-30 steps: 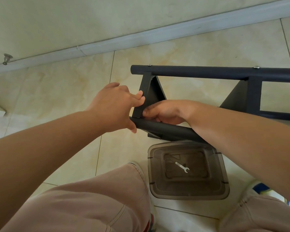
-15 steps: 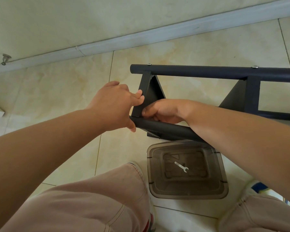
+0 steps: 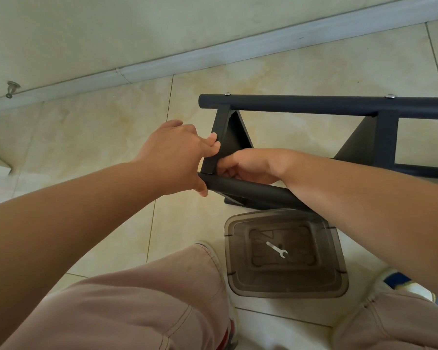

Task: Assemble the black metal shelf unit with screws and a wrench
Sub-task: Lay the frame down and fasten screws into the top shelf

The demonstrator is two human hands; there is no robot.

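Glossy cream floor tiles (image 3: pixel 116 137) run up to a pale baseboard (image 3: pixel 213 54) and wall; a small metal door stop (image 3: pixel 11 88) stands near the baseboard at far left.

Black metal shelf frame (image 3: pixel 314 107) lies on its side on the floor, centre to right of view. Upper round tube runs horizontally, with two silver screw heads (image 3: pixel 227 94) showing on its top edge. A flat crossbar (image 3: pixel 219 137) drops from it to a lower round tube (image 3: pixel 248 189); a triangular panel sits behind that crossbar, and a second crossbar and panel stand further right.

Left hand (image 3: pixel 177 157) is at the joint of crossbar and lower tube: fingers curled against the crossbar's left edge, thumb down against the tube's end. Right hand (image 3: pixel 248 165) reaches in from the right behind the lower tube, fingers curled at the same joint. Whether it pinches a screw or only grips the metal cannot be told; the fingertips are hidden.

Translucent grey plastic container (image 3: pixel 339 281) stands on the floor just below the lower tube, between the person's knees. Contents: one small flat silver wrench (image 3: pixel 276 249), lying diagonally on the bottom. Nothing else can be made out inside.

Pink trouser legs (image 3: pixel 142 306) fill the lower foreground, with a shoe edge visible beside each.
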